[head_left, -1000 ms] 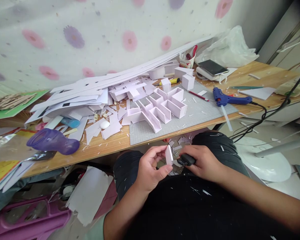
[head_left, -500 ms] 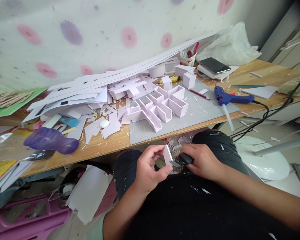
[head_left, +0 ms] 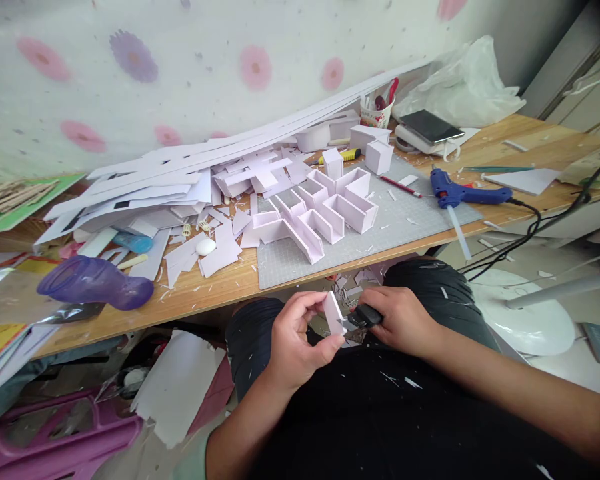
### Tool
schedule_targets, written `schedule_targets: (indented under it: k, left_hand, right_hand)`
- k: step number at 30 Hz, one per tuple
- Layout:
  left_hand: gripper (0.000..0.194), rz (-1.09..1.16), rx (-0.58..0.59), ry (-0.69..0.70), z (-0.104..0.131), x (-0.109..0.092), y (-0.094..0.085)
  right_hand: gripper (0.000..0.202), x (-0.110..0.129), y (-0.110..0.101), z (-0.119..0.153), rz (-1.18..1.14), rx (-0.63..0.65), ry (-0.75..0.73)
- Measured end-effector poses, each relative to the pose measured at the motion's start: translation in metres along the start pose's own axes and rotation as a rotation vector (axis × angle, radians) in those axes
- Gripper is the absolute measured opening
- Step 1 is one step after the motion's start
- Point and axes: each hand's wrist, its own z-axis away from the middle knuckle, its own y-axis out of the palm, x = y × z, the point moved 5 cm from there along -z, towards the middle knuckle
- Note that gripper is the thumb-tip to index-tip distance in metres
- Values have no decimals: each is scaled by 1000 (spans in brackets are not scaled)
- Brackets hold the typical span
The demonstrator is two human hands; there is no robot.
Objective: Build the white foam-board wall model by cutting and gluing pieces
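Note:
Between the thumb and fingers of my left hand [head_left: 300,333] a small white foam board piece [head_left: 334,313] is held upright, just above my lap. My right hand [head_left: 403,320] is closed round a black utility knife [head_left: 364,316]. Its blade reaches left to the lower right edge of the piece and seems to touch it. Beyond my hands, a white foam board model [head_left: 310,227] with several open channels stands on the grey cutting mat [head_left: 405,227].
A blue glue gun [head_left: 465,192] with its cable lies at the right. Paper offcuts [head_left: 220,250] and white strips fill the left and back of the table. A purple container [head_left: 97,283] lies near the left front edge. A plastic bag [head_left: 465,87] sits at the back right.
The foam board piece has tilted slightly in my left hand, and the knife's blade has shifted a little along its edge. The head view has moved slightly.

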Motion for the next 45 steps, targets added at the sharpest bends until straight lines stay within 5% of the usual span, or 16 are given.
schedule_targets:
  k: [17,25,33,45]
  left_hand:
    - [48,15,20,14,4,0,-1]
    - [51,-18,46,33,9,-6,5]
    - [48,-2,13,23,8,-6,2]
    - [48,-37,3,21,8,-9,4]
  right_hand:
    - [9,-3,7,-2,24,46,39]
    - [4,-20,10,-1,-18,54,189]
    - [12,5,3,3,-111,33,-58]
    - [9,2,4,4,-33,17,-20]
